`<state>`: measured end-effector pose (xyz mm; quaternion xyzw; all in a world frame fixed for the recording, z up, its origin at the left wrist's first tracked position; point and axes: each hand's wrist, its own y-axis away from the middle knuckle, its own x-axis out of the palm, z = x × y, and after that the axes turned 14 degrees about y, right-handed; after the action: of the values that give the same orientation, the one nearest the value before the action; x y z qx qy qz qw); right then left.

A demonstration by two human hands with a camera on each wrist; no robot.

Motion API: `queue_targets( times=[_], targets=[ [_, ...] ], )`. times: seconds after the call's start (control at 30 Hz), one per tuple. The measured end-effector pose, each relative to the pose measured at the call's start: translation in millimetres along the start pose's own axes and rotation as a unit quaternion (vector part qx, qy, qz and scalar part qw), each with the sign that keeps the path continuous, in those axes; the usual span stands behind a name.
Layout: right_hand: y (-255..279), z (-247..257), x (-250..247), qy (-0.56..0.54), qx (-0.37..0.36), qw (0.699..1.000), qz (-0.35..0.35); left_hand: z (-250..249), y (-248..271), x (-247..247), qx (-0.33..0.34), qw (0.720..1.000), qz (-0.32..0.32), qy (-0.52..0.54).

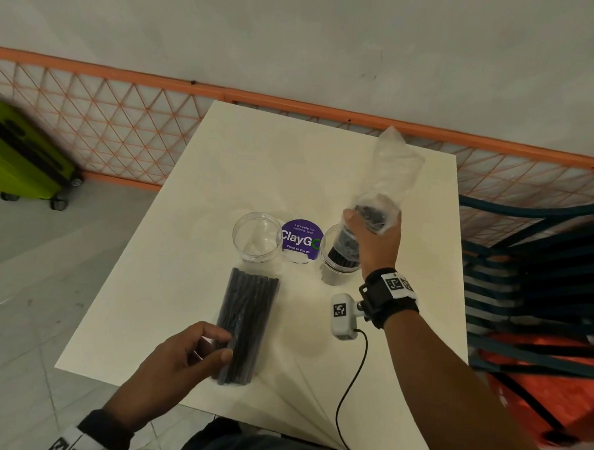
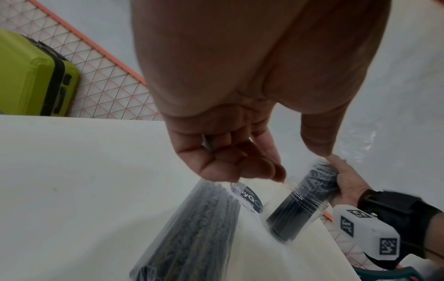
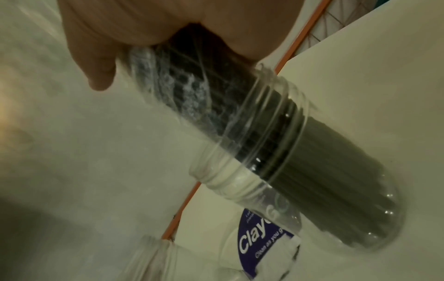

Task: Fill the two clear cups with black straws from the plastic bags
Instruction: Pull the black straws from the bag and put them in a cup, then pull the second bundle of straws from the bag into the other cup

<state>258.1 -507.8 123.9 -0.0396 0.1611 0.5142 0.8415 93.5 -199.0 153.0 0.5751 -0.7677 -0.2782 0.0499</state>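
Two clear cups stand mid-table. The left cup (image 1: 256,236) is empty. The right cup (image 1: 342,257) (image 2: 288,222) (image 3: 300,152) holds a bundle of black straws (image 3: 336,190) still sleeved in a plastic bag (image 1: 393,167) (image 3: 180,91). My right hand (image 1: 372,224) (image 2: 346,180) grips that bag round the straw tops above the cup. A second bag of black straws (image 1: 247,328) (image 2: 192,228) lies flat in front of the left cup. My left hand (image 1: 225,346) (image 2: 298,161) is at its near left side, fingers loosely curled and holding nothing. I cannot tell if they touch it.
A purple ClayGo sticker (image 1: 300,238) (image 3: 259,237) lies between the cups. The white table (image 1: 291,156) backs onto an orange mesh fence (image 1: 123,128). Stacked chairs (image 1: 531,286) stand to the right, a green suitcase (image 1: 23,158) on the floor to the left. A black cable (image 1: 350,380) hangs from my right wrist.
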Motion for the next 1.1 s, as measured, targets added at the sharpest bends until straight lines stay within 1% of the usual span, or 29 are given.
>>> queue_targets(
  times=[0.1,0.17,0.23,0.3,0.33,0.5,0.57,0.63,0.67,0.73,0.8,0.93,1.0,1.1],
  targets=[
    [-2,9,-11,-0.073,-0.005,0.996,-0.043,0,2,-4,-0.004,1.000,-0.002,0.000],
    [-6,19,-22,-0.130,-0.005,0.987,-0.090,2,4,-8,-0.003,1.000,-0.009,0.005],
    [-13,26,-37,-0.187,0.020,0.972,-0.142,5,5,-13,-0.003,1.000,-0.016,0.006],
    [-17,29,-54,-0.223,0.077,0.953,-0.188,9,7,-20,-0.006,1.000,-0.023,0.004],
    [-19,28,-64,-0.233,0.092,0.947,-0.200,12,8,-22,-0.010,0.999,-0.030,-0.002],
    [-3,21,-116,-0.203,0.089,0.939,-0.262,21,13,-31,-0.022,0.998,-0.054,-0.012],
    [8,5,-132,-0.179,0.113,0.946,-0.245,26,15,-35,-0.028,0.998,-0.061,-0.009],
    [21,-23,-140,-0.141,0.152,0.958,-0.197,31,17,-37,-0.036,0.997,-0.067,-0.014],
    [28,-38,-140,-0.134,0.181,0.962,-0.154,33,17,-38,-0.039,0.997,-0.067,-0.015],
    [45,-63,-131,-0.058,0.233,0.969,-0.059,35,16,-37,-0.041,0.997,-0.069,-0.021],
    [60,-83,-117,0.030,0.260,0.965,0.005,33,14,-35,-0.042,0.996,-0.068,-0.026],
    [82,-105,-92,0.117,0.328,0.936,0.057,28,10,-33,-0.038,0.997,-0.051,-0.038],
    [87,-111,-86,0.191,0.321,0.925,0.063,27,9,-32,-0.035,0.997,-0.047,-0.048],
    [95,-109,-85,0.261,0.267,0.925,0.074,29,6,-30,-0.028,0.995,-0.036,-0.086]
  ],
)
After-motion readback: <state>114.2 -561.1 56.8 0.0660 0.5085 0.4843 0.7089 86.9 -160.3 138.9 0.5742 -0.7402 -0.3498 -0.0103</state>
